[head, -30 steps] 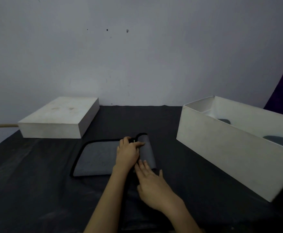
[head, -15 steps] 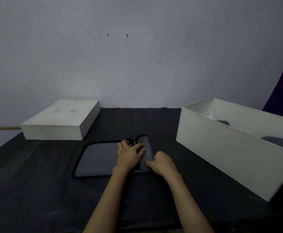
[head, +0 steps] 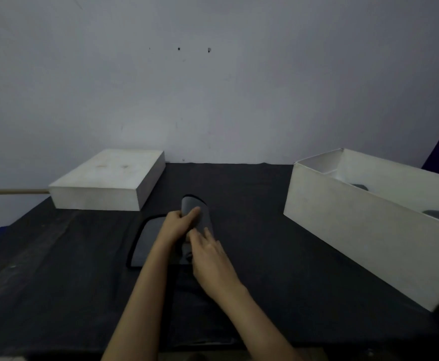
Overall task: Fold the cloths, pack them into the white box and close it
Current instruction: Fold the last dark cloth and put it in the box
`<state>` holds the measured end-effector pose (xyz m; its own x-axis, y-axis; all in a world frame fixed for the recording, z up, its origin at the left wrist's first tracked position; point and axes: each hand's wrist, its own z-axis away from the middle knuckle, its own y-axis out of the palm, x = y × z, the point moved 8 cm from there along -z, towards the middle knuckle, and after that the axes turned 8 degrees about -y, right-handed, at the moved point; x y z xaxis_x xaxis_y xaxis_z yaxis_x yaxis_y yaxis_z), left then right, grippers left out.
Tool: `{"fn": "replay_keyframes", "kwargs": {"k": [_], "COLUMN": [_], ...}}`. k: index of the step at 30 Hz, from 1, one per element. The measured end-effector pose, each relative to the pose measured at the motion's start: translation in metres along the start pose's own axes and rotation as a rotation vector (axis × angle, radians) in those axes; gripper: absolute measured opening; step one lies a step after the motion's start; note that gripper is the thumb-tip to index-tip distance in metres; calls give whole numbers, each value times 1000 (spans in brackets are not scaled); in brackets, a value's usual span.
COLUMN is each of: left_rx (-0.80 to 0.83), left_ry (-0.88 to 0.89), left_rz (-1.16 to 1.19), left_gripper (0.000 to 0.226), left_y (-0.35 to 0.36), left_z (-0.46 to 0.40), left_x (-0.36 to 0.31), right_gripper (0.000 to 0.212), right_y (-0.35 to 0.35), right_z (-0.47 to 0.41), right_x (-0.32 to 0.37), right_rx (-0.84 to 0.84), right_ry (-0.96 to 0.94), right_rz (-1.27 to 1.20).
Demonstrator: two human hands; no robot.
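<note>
One white box (head: 364, 235) stands open on the right of the black table (head: 252, 204), with two dark grey cloth shapes visible inside it near the far wall. One flat white lid (head: 109, 181) lies at the far left, well apart from the box. A wooden stick (head: 10, 191) projects from behind the lid. One grey cloth (head: 148, 238) with black edging lies centrally between lid and box, its right portion lifted into a fold. The left hand (head: 176, 227) pinches that raised fold between thumb and fingers. The right hand (head: 208, 254) lies just beside it, fingers extended and touching the cloth. Both forearms cross the near table edge, hiding part of the cloth.
</note>
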<state>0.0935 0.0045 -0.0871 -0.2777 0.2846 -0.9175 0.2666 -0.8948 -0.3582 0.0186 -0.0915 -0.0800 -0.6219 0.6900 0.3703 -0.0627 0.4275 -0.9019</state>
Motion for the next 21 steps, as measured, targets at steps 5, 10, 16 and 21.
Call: {"fn": "replay_keyframes", "kwargs": {"k": [5,10,16,21], "left_rx": [-181,-264,-126,-29], "left_ry": [134,232,137,-18], "left_rz": [-180,-259,-120,117], "left_gripper": [44,43,40,27], "left_y": [-11,-7,0,9], "left_z": [-3,0,-15,-22], "left_x": [2,0,-1,8], "right_gripper": [56,53,56,57], "right_y": [9,20,20,25], "right_z": [-1,-3,-3,-2], "right_x": [3,1,0,-2], "right_rx": [104,172,156,206], "right_ry": [-36,18,71,79], "right_rz": [44,103,152,198]}}
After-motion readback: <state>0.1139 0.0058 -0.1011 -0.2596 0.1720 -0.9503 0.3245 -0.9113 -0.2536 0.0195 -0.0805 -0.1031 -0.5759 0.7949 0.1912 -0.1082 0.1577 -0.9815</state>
